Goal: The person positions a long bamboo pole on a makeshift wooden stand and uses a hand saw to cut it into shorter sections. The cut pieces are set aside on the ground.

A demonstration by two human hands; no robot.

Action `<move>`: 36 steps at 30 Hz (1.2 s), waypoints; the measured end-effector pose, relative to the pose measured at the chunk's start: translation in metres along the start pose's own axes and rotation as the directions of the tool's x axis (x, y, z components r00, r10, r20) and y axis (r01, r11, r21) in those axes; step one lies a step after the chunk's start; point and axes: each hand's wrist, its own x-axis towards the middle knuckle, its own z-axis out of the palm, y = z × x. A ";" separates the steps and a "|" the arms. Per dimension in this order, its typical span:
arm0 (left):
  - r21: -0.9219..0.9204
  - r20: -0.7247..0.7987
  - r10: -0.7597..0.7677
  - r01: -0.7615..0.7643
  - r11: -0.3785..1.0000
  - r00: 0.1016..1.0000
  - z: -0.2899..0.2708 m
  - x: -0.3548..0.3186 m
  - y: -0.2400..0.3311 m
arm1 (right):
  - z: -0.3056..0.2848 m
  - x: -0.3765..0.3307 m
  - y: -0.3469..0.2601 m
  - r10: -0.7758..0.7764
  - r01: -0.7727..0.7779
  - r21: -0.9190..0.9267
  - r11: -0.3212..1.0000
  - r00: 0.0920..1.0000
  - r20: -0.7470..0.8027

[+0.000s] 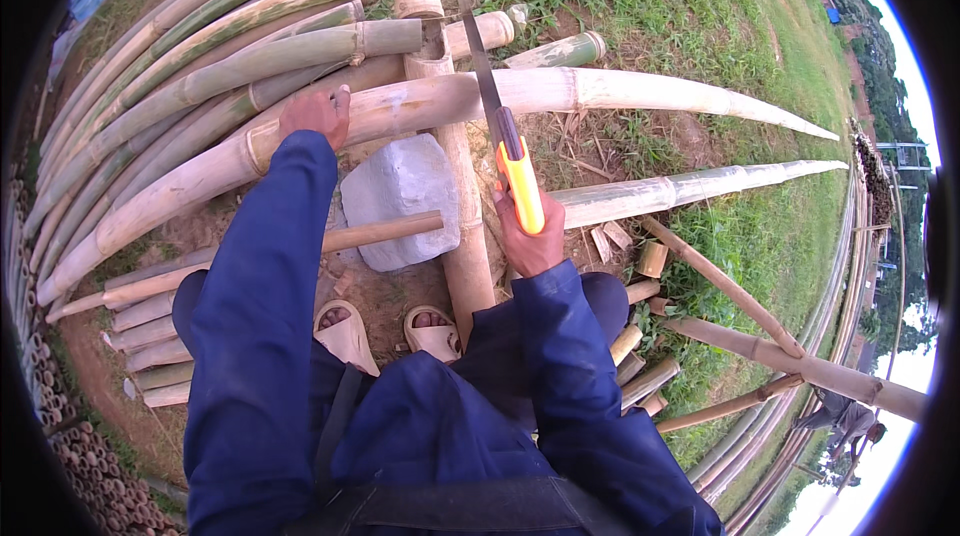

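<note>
A long pale bamboo pole (430,99) runs across in front of me, resting over an upright-notched bamboo support (465,226). My left hand (316,116) is closed on the pole, left of the support. In my right hand (528,228) is a hand saw (518,176) with a yellow and dark handle. Its long narrow blade points away from me and crosses the pole just right of the support; whether the teeth have cut in, I cannot tell.
A grey stone block (402,198) lies between my feet and the pole. Several bamboo poles (270,61) are stacked at the left. Another pole (680,188) stretches right over grass. Short offcuts (640,376) and a propped bamboo frame (800,366) stand right; a person (850,421) is beyond.
</note>
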 end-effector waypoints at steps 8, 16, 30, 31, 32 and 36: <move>-0.002 -0.056 0.023 -0.023 1.000 0.998 0.001 -0.007 0.002 | -0.051 -0.143 -0.034 0.226 -0.223 -0.105 0.969 0.974 0.014; -0.002 -0.029 0.017 -0.017 1.000 0.999 0.011 -0.003 -0.010 | -0.028 -0.052 -0.010 0.288 -0.293 0.108 0.950 0.956 0.061; 0.023 0.042 -0.021 0.020 1.000 0.999 0.005 -0.006 -0.001 | -0.004 -0.023 0.004 -0.027 0.028 0.052 0.998 0.999 -0.023; 0.025 0.003 0.030 -0.030 0.999 1.000 0.012 -0.016 -0.006 | -0.003 -0.032 -0.003 -0.082 0.082 0.007 0.997 0.996 -0.033; 0.032 -0.074 0.077 -0.075 0.997 0.994 0.009 -0.006 -0.014 | -0.012 -0.059 -0.021 0.086 -0.086 0.017 0.996 0.996 0.007; -0.014 -0.010 0.020 -0.020 1.000 1.000 0.000 -0.005 0.002 | -0.061 -0.182 -0.032 0.310 -0.306 -0.087 0.948 0.950 0.029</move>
